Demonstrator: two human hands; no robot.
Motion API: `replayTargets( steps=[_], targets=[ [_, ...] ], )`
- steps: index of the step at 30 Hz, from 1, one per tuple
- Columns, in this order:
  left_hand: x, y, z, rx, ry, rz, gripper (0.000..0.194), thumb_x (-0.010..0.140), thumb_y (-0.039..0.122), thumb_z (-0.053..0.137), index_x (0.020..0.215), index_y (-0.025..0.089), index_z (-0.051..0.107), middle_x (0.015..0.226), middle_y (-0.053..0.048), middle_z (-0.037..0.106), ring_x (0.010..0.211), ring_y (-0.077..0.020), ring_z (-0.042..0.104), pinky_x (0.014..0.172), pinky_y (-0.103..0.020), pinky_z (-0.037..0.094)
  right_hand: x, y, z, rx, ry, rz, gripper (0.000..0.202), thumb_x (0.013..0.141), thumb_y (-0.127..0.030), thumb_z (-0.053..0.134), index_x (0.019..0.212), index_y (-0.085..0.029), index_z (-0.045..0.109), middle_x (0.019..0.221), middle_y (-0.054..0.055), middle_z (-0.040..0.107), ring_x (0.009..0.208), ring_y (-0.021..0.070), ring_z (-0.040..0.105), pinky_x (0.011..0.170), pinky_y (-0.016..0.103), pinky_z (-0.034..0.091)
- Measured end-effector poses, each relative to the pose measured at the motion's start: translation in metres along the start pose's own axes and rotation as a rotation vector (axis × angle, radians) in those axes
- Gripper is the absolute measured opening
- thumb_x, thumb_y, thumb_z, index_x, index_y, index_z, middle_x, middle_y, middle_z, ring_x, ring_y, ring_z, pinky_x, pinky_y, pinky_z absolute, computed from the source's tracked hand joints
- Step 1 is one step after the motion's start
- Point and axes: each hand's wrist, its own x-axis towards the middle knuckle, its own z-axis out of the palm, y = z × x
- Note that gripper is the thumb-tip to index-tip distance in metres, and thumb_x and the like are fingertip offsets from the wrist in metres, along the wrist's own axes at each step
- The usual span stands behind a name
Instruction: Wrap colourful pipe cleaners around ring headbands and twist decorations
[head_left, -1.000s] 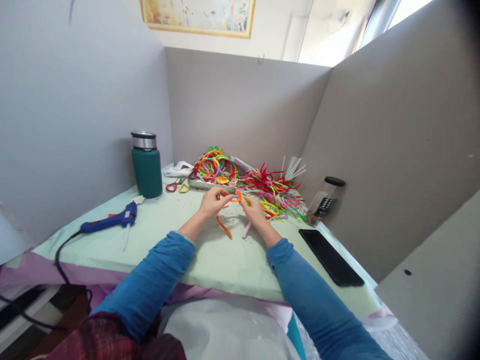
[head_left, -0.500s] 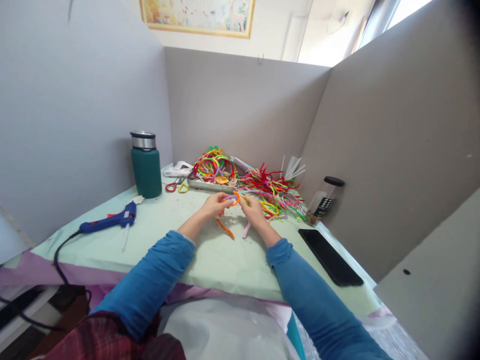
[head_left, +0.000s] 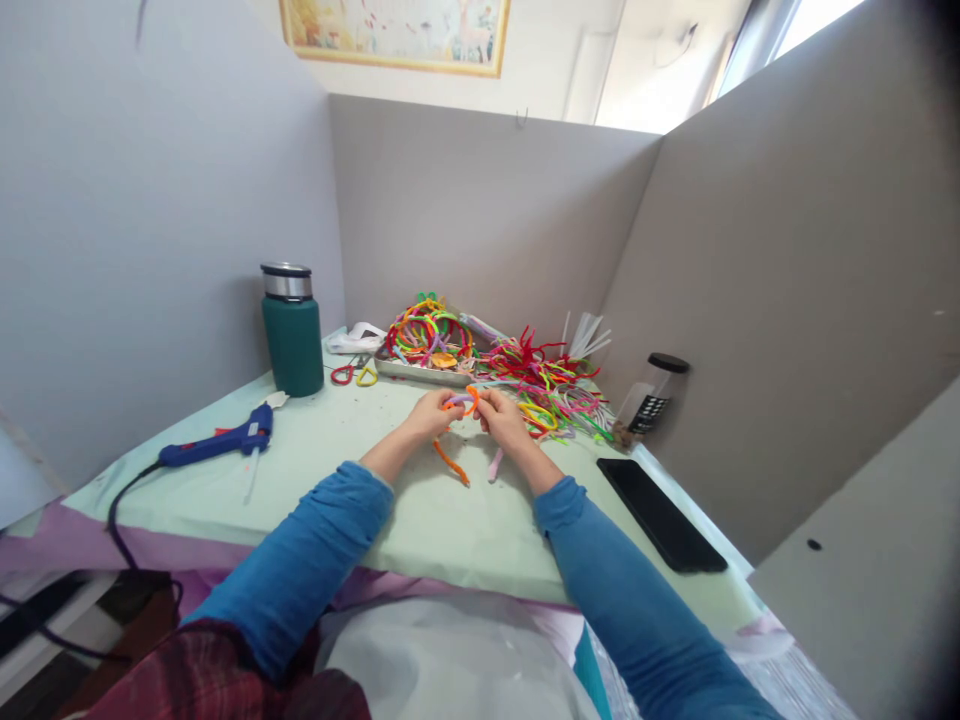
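Between my two hands, over the middle of the table, are an orange pipe cleaner (head_left: 452, 463) and a lilac pipe cleaner (head_left: 495, 465), curled together at the top. My left hand (head_left: 433, 414) is closed in a pinch on the left side of the curl. From the right, my right hand (head_left: 504, 417) pinches the other side. The orange end hangs below my left hand and the lilac end below my right. My fingers hide part of where the two strands cross.
Behind my hands stands a metal tray (head_left: 420, 374) with coloured pipe-cleaner rings, beside a loose pipe-cleaner pile (head_left: 536, 365). Scissors (head_left: 366, 376), a green bottle (head_left: 292, 340) and a blue glue gun (head_left: 225, 440) are left. A black phone (head_left: 660, 515) and clear jar (head_left: 654, 400) are right.
Both hands have shifted slightly, and the orange and lilac curl sits a little lower. The hanging ends have moved down slightly. My hands still pinch the strands.
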Motion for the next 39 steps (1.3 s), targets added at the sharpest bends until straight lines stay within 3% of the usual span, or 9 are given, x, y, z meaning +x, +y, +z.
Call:
replayTargets(
  steps=[6,13,16,19,22,27,34,39],
  targets=[
    [0.003,-0.004,-0.003,0.261,0.142,-0.033,0.012,0.068,0.024,0.059,0.059,0.019,0.064,0.053,-0.001,0.061,0.052,-0.0126,0.050,0.049,-0.022,0.032,0.000,0.001,0.003,0.022,-0.026,0.009,0.022,0.076,-0.041,0.051,0.078,-0.020,0.054,0.054,-0.005,0.051,0.045,0.0091,0.038,0.045,0.022,0.031],
    [0.006,-0.011,-0.001,0.158,0.050,-0.172,0.015,0.068,0.031,0.062,0.068,0.018,0.070,0.048,0.000,0.060,0.044,-0.0121,0.049,0.046,-0.022,0.033,-0.003,-0.008,0.005,0.200,-0.053,0.081,0.025,0.074,-0.045,0.054,0.078,-0.020,0.050,0.054,-0.007,0.047,0.040,0.0072,0.033,0.041,0.022,0.025],
    [0.006,-0.010,-0.002,0.151,0.021,-0.069,0.020,0.069,0.027,0.060,0.080,0.018,0.073,0.057,-0.001,0.065,0.054,-0.0141,0.056,0.052,-0.022,0.039,-0.003,-0.008,0.004,0.178,-0.048,0.085,0.027,0.075,-0.047,0.054,0.079,-0.021,0.050,0.055,-0.007,0.047,0.041,0.0071,0.033,0.041,0.022,0.025],
    [0.005,-0.005,-0.003,0.029,-0.020,0.086,0.029,0.069,0.026,0.060,0.095,0.017,0.071,0.079,-0.003,0.071,0.074,-0.0165,0.063,0.066,-0.024,0.047,-0.003,-0.007,0.004,0.163,-0.048,0.076,0.027,0.075,-0.047,0.053,0.080,-0.021,0.051,0.056,-0.006,0.048,0.042,0.0075,0.034,0.042,0.022,0.026],
    [0.005,0.000,-0.004,-0.095,-0.005,0.181,0.030,0.070,0.031,0.061,0.093,0.014,0.069,0.091,-0.006,0.071,0.083,-0.0169,0.063,0.075,-0.025,0.048,-0.004,-0.007,0.004,0.154,-0.087,0.049,0.024,0.075,-0.044,0.054,0.077,-0.020,0.051,0.057,-0.006,0.049,0.042,0.0079,0.034,0.042,0.023,0.027],
    [0.006,-0.002,-0.005,-0.137,0.048,0.147,0.029,0.073,0.039,0.059,0.081,0.012,0.069,0.071,-0.004,0.067,0.063,-0.0133,0.057,0.060,-0.024,0.046,-0.007,-0.010,0.005,0.018,-0.117,-0.016,0.019,0.076,-0.036,0.052,0.069,-0.019,0.051,0.055,-0.005,0.048,0.046,0.0087,0.037,0.046,0.022,0.030],
    [0.008,-0.003,-0.003,-0.061,0.072,0.112,0.034,0.068,0.040,0.063,0.085,0.012,0.074,0.073,-0.004,0.069,0.061,-0.0123,0.055,0.056,-0.022,0.042,-0.010,-0.013,0.007,-0.055,-0.219,-0.088,0.015,0.075,-0.027,0.051,0.064,-0.019,0.052,0.052,-0.005,0.045,0.053,0.0105,0.040,0.052,0.023,0.032],
    [0.003,0.003,-0.005,-0.101,0.002,0.042,0.044,0.072,0.049,0.059,0.093,0.013,0.072,0.063,-0.001,0.062,0.052,-0.0098,0.048,0.048,-0.021,0.038,-0.007,-0.009,0.007,0.015,-0.150,-0.035,0.015,0.075,-0.031,0.052,0.068,-0.019,0.053,0.053,-0.005,0.046,0.048,0.0097,0.037,0.048,0.023,0.030]
  ],
)
